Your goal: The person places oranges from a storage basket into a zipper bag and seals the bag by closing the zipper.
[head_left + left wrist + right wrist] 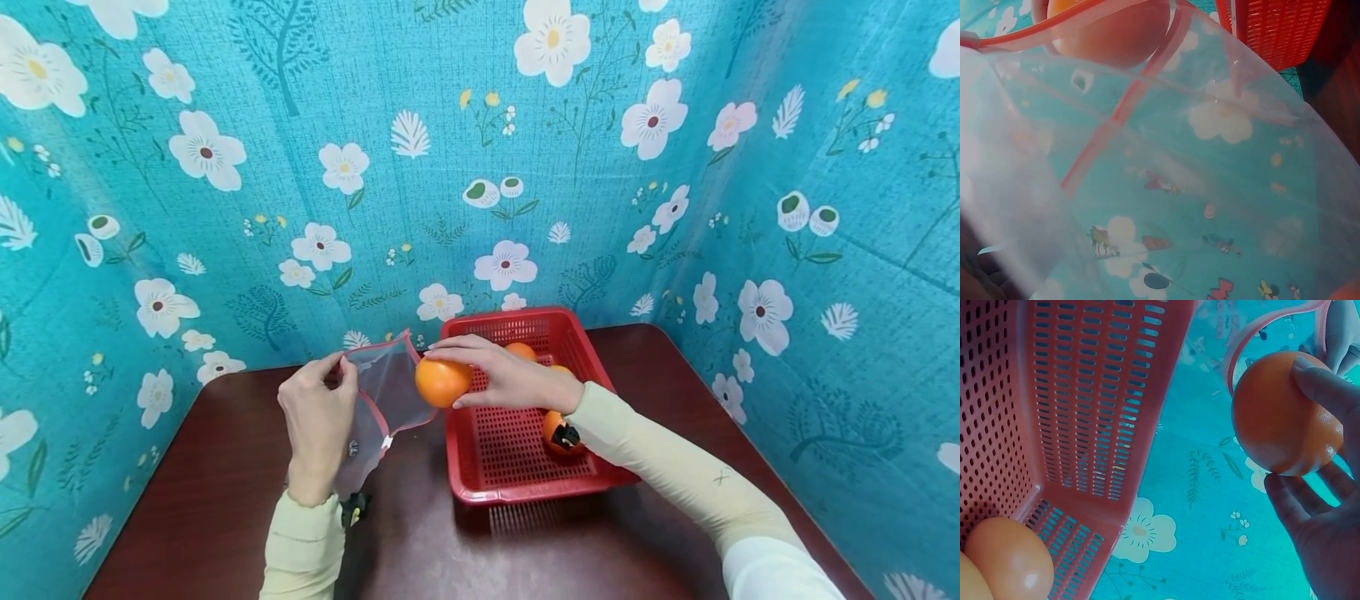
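My left hand (318,412) pinches the red-edged rim of a clear zip bag (393,383), whose mouth gapes toward the right. In the left wrist view the bag (1210,181) fills most of the picture, with small printed figures on its film. An orange (442,382) is gripped between the thumb and fingers of my right hand (498,372), right beside the bag's mouth. The right wrist view shows this orange (1285,415) in front of the bag's red rim. Below the right forearm stands a red basket (465,467) with several oranges inside, partly hidden by the arm.
The basket sits on a dark brown table (202,475), right of the bag. One orange (562,433) lies at its right side, partly covered by the black wrist camera. A blue flowered curtain (420,200) hangs behind the table and along both sides.
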Action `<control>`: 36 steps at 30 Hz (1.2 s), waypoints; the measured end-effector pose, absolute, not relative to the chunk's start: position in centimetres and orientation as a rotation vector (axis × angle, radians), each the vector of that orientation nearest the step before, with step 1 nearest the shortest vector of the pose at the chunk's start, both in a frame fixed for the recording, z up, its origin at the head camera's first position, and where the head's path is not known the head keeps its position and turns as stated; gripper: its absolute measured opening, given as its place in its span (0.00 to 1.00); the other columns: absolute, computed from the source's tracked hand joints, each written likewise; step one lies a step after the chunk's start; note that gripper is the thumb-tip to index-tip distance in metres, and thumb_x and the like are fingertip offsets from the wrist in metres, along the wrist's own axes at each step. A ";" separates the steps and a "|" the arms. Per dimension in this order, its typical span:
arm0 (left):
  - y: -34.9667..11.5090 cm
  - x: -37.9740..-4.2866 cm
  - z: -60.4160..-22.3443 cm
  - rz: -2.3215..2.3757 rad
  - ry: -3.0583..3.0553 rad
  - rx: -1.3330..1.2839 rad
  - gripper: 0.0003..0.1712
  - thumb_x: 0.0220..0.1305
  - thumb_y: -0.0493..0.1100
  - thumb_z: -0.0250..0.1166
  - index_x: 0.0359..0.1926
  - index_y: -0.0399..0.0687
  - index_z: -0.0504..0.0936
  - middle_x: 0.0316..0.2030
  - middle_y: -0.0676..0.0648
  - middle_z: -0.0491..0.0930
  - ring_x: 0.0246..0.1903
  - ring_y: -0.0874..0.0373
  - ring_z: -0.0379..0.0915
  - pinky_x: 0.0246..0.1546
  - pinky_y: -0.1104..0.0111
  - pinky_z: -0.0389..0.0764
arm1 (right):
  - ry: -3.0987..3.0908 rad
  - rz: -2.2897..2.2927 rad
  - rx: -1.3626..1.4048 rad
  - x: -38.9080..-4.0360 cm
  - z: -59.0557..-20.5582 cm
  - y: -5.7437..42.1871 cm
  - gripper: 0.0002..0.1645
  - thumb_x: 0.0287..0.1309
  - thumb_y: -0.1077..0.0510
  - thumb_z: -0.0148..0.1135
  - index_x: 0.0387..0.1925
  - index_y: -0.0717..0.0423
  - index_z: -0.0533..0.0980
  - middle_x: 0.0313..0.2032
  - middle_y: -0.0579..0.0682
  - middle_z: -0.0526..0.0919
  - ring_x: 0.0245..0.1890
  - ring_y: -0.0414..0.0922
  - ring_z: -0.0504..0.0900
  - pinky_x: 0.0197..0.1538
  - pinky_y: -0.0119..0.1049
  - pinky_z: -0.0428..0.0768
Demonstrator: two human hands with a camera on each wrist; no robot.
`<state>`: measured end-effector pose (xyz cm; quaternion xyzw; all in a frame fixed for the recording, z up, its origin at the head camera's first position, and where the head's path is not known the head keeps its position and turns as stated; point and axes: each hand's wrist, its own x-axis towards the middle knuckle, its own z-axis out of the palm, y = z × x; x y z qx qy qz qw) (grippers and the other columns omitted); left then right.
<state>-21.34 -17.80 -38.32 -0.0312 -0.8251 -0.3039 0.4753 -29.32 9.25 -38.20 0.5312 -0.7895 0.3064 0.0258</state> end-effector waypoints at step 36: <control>-17.7 -21.6 -38.5 -0.776 -2.017 -0.075 0.04 0.60 0.30 0.68 0.32 0.32 0.89 0.23 0.38 0.84 0.22 0.46 0.80 0.27 0.54 0.83 | -2.356 0.865 1.745 -29.4 -38.4 6.8 0.44 0.55 0.58 0.77 0.72 0.48 0.69 0.69 0.46 0.69 0.70 0.41 0.63 0.65 0.32 0.75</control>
